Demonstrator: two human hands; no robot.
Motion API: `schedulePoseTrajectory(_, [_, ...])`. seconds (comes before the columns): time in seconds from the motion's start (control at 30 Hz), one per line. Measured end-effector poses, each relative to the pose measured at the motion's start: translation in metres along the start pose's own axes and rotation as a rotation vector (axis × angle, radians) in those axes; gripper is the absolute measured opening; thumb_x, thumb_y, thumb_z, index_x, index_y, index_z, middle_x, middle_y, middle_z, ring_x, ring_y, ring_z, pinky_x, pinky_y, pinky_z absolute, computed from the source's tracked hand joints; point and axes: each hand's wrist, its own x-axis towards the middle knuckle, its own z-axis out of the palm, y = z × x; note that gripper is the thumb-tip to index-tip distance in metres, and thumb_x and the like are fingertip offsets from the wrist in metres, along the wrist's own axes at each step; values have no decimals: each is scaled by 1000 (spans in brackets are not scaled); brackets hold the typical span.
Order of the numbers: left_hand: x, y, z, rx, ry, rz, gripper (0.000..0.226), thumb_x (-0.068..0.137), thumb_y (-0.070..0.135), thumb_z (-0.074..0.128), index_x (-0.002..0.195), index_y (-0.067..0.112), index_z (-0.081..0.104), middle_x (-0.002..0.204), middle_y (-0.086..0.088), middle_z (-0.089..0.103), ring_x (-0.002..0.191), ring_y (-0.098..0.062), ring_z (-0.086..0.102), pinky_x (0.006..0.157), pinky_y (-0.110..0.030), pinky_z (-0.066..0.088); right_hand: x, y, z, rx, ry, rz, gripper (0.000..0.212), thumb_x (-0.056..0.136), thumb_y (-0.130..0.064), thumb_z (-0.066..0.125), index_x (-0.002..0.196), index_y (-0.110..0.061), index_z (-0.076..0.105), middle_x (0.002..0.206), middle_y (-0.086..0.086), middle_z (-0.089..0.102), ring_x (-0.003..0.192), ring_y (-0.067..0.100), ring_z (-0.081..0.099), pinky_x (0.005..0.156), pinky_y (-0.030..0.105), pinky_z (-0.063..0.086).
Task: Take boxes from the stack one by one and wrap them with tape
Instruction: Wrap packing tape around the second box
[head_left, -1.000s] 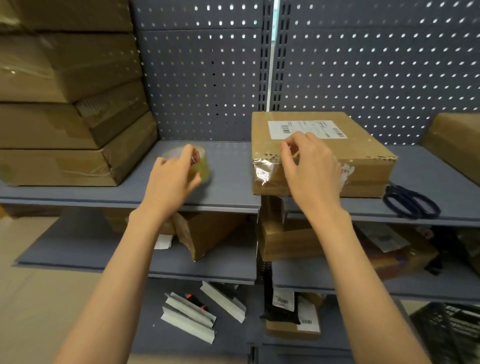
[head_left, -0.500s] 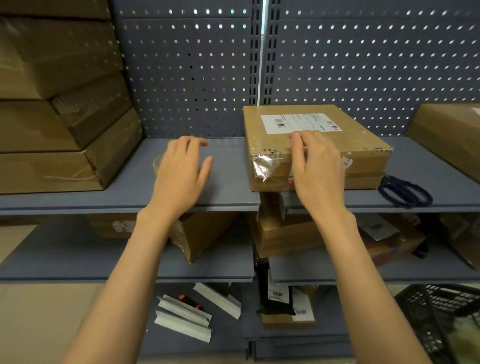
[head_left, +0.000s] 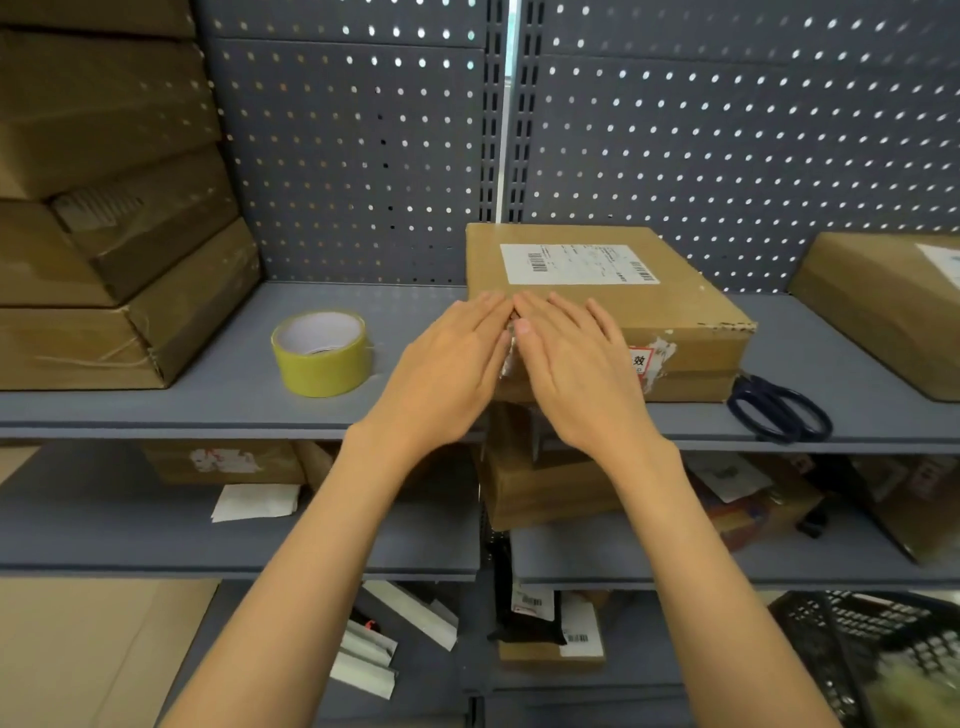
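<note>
The stack of boxes (head_left: 104, 218) sits far left on the shelf (head_left: 218, 395). The flat cardboard box (head_left: 691, 317) lies straight ahead, its near-left corner under both hands: left hand (head_left: 447, 374) and right hand (head_left: 576, 374) pressing flat, fingers straight. Glossy yellow tape roll (head_left: 322, 353) waits just left (left hand's nearer), scissors (head_left: 779, 410) to the right.

The cardboard box (head_left: 623, 312) is plain brown, with a white shipping label (head_left: 576, 264) printed in black barcodes and a torn white sticker (head_left: 647, 358) with red markings on its front face; the tape roll (head_left: 322, 353) is translucent yellow around a white core; the scissors (head_left: 779, 410) are dark navy; the shelf (head_left: 208, 395) is matt blue-grey; the pegboard (head_left: 727, 156) behind is grey, dotted with rows of small holes; the stacked boxes (head_left: 104, 234) at the shelf's left end are darker brown.
</note>
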Motion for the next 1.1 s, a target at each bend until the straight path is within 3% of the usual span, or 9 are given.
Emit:
schedulePoseTrajectory(0.2, [2, -9, -12, -50, -68, -49, 44, 104, 25, 31, 146, 14, 38, 152, 0, 36, 143, -11, 27, 120, -27, 11, 1, 8, -1, 104, 52, 37, 60, 100, -37, 11, 139, -11, 49, 143, 4, 49, 137, 18, 37, 114, 31, 17])
schedulePoseTrajectory(0.37, [-2, -7, -8, -147, -32, -102, 43, 104, 25, 32, 145, 15, 39, 152, 0, 37, 143, -13, 28, 120, -31, 17, -1, 28, -9, 96, 67, 32, 54, 100, -33, 18, 137, -8, 49, 142, 7, 49, 136, 19, 40, 112, 29, 19])
schedulePoseTrajectory(0.53, [4, -4, -5, -152, 38, -89, 41, 103, 27, 35, 143, 16, 42, 149, 2, 42, 143, -10, 24, 113, -25, 19, 8, 27, -18, 233, 149, 3, 38, 103, -33, 36, 128, -14, 59, 124, -1, 63, 117, 15, 53, 95, 24, 26])
schedulePoseTrajectory(0.63, [7, -8, 3, -174, -27, -39, 48, 101, 33, 38, 146, 17, 37, 153, 2, 36, 145, -8, 19, 116, -27, 17, 12, 26, -3, 143, 133, -56, 42, 100, -43, 38, 126, -18, 60, 123, -2, 63, 117, 14, 54, 96, 26, 25])
schedulePoseTrajectory(0.8, [9, -22, 16, -141, -7, 14, 57, 96, 49, 35, 145, 20, 39, 151, 2, 38, 142, -10, 24, 114, -27, 22, 10, 36, 17, -32, 275, -157, 45, 97, -45, 39, 122, -16, 63, 121, 0, 65, 113, 19, 58, 94, 33, 31])
schedulePoseTrajectory(1.1, [12, -31, 14, -75, -38, 111, 63, 92, 49, 41, 145, 16, 37, 152, 0, 36, 143, -13, 23, 116, -29, 18, 7, 48, 20, -119, 251, -263, 57, 94, -53, 40, 134, -14, 53, 132, 3, 58, 122, 22, 52, 100, 34, 30])
